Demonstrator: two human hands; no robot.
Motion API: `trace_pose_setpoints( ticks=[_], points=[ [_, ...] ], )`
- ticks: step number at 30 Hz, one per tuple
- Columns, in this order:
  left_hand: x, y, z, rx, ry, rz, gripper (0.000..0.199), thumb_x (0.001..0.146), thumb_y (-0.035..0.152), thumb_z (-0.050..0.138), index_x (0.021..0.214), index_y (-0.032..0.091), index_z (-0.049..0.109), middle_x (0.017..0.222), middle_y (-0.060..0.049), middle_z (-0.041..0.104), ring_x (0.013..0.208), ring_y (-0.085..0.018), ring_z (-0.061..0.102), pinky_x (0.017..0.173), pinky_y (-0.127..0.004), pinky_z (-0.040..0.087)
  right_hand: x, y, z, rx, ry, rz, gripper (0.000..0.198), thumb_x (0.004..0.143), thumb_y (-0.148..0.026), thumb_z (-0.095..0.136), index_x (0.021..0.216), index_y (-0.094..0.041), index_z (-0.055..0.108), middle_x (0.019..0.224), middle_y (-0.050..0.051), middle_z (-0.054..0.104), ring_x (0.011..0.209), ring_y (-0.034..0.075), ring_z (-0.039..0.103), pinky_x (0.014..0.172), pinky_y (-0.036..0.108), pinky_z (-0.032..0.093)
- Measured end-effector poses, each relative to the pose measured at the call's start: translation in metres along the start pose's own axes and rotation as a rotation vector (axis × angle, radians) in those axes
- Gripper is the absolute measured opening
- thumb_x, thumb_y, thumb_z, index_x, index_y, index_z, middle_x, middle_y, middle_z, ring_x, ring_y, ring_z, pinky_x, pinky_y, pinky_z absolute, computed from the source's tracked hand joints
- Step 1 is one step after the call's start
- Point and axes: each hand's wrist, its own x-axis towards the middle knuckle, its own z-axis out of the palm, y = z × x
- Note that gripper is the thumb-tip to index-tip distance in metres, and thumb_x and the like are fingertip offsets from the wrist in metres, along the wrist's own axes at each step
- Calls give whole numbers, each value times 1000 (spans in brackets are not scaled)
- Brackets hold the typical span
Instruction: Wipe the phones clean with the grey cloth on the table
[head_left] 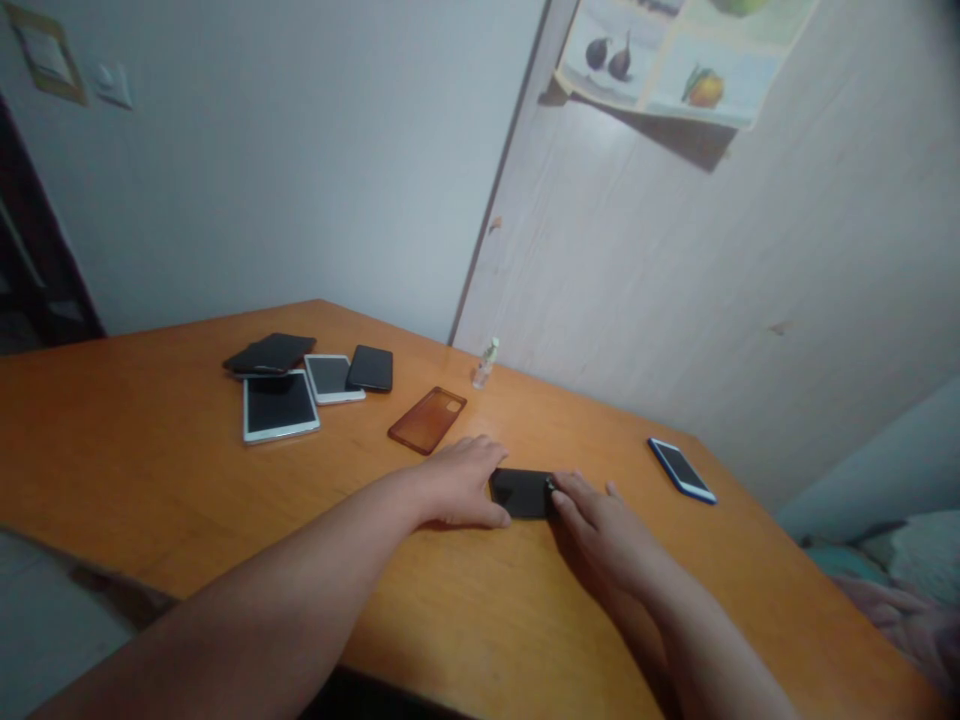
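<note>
A black smartphone [521, 494] lies flat on the wooden table in front of me. My left hand [469, 484] grips its left end, thumb at the near edge and fingers at the far edge. At the phone's right end, my right hand [596, 515] has its fingers pressed together over the surface. A small dark bit with a bright glint shows at those fingertips; what it is I cannot make out. Just beyond my left hand lies a brown translucent phone case [427, 420] with a camera cutout. A small clear bottle [486, 364] with a pale cap stands behind it.
To the left lie a white-framed tablet [281, 405], a smaller white device [330, 378], a black phone [371, 368] and a dark folded case [274, 352]. A blue-edged phone [681, 470] lies at right. Walls border the table's [150, 430] far side.
</note>
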Motion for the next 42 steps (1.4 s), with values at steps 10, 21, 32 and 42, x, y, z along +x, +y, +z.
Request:
trace_pose_setpoints(
  ticks=[10,21,32,42],
  points=[
    [0,0,0,4,5,12,77,68,52,72,133,16,50,134,-15,56,124,-34,52,103,-41,44,-4,-26,6,76,-62,-304,56,103,-48,27,151,-22,41,157,6,36,148,23,26,123,52,10],
    [0,-1,3,8,8,7,82,68,55,71,135,16,47,138,-16,53,127,-34,50,105,-43,42,6,-12,13,-48,52,-179,54,102,-44,31,146,-18,47,153,12,43,144,27,36,121,56,14],
    [1,0,1,-5,-11,-12,90,68,57,73,142,17,41,145,-16,48,132,-34,46,108,-44,40,14,14,13,-73,126,55,52,103,-41,28,139,-16,55,146,15,52,137,32,46,118,65,13],
    [2,-5,7,-60,39,10,99,70,48,70,151,14,24,153,-19,39,139,-34,41,112,-43,37,12,-42,13,182,-18,-401,55,105,-46,26,154,-24,33,156,7,36,147,24,29,122,57,10]
  ],
)
